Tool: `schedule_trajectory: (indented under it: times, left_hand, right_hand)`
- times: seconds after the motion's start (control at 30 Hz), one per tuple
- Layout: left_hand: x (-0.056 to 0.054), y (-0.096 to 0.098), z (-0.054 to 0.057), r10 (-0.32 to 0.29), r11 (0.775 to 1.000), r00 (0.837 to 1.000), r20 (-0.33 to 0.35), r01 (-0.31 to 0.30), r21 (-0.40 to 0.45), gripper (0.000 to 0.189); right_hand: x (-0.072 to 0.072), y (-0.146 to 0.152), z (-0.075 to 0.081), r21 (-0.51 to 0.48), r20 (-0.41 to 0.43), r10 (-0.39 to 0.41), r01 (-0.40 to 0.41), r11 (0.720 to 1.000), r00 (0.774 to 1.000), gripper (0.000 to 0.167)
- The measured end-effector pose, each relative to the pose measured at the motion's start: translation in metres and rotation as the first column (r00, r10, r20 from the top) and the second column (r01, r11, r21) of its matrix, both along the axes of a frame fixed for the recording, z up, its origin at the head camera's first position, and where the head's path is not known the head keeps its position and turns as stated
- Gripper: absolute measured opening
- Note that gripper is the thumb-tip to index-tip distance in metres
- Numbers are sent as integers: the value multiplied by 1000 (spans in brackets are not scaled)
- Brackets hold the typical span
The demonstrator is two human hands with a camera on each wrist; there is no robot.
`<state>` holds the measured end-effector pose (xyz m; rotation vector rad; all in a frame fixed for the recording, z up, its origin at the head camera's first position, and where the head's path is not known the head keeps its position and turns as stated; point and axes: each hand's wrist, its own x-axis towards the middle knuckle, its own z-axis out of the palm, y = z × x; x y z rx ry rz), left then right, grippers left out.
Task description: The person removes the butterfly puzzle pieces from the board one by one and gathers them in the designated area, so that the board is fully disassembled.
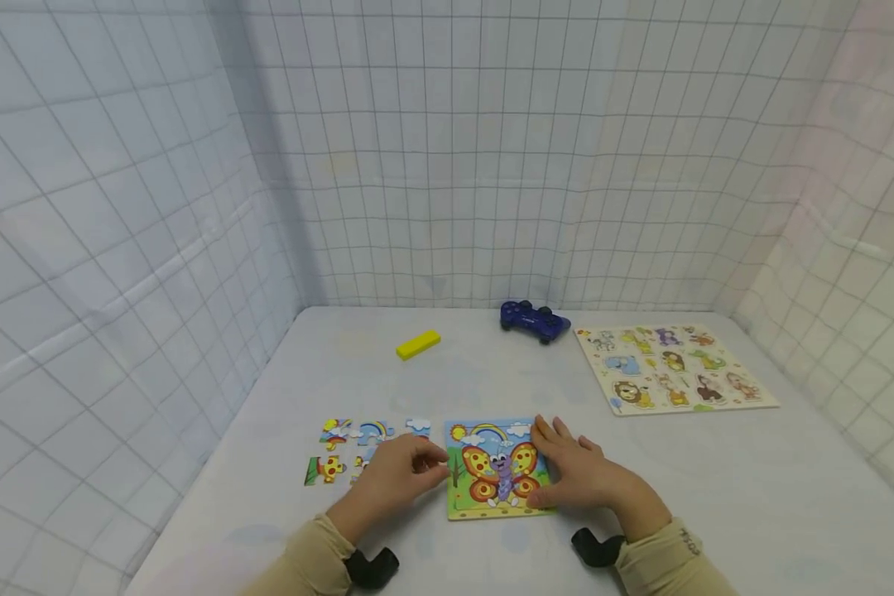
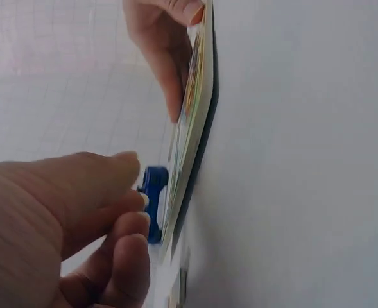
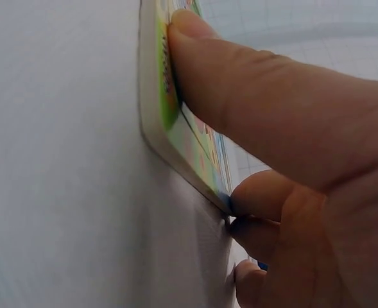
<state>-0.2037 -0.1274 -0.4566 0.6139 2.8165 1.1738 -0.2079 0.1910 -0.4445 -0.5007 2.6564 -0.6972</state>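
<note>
In the head view, both forearms are reaching in from the near side, wrists angling inward toward the butterfly puzzle board (image 1: pixel 501 476), which is lying on the surface (image 1: pixel 477 381) between the hands. The left hand (image 1: pixel 398 476) is hovering with loosely curled fingers at its left edge, partly covering the loose puzzle pieces (image 1: pixel 333 469); the right hand (image 1: pixel 584 472) is spreading over its right edge. Bare surface is stretching from the board's far edge to the yellow block (image 1: pixel 419 345) and the game controller (image 1: pixel 534 321), while the animal board (image 1: pixel 678 372) is lying beyond the right hand. In the left wrist view, the left thumb and fingers are bending with a gap between them, gripping nothing visible. In the right wrist view, the right thumb is pressing the board's face near a corner, other fingertips meeting its edge.
</note>
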Motion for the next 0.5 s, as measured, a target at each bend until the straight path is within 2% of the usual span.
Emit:
schedule_trajectory:
  times: [0.07, 0.13, 0.27, 0.37, 0.5]
  left_hand:
    - [1, 10, -2, -54, 997, 999, -4, 54, -57, 22]
    - [3, 16, -3, -76, 989, 997, -9, 75, -125, 29]
    - [5, 19, -4, -58, 969, 997, -55, 43, -242, 35]
    - [6, 17, -4, -49, 965, 996, -73, 28, -262, 32]
    - [6, 16, -2, -56, 967, 997, -59, 40, -253, 27]
  right_hand:
    - [0, 0, 0, 8, -8, -2, 2, 1000, 1000, 108]
    - [0, -1, 1, 3, -25, 6, -6, 1000, 1000, 106]
    - [2, -6, 2, -36, -91, 39, -43, 998, 995, 98]
    - [7, -15, 1, -43, -172, 92, -101, 994, 981, 84]
    - [15, -31, 0, -31, -254, 183, -197, 980, 950, 57]
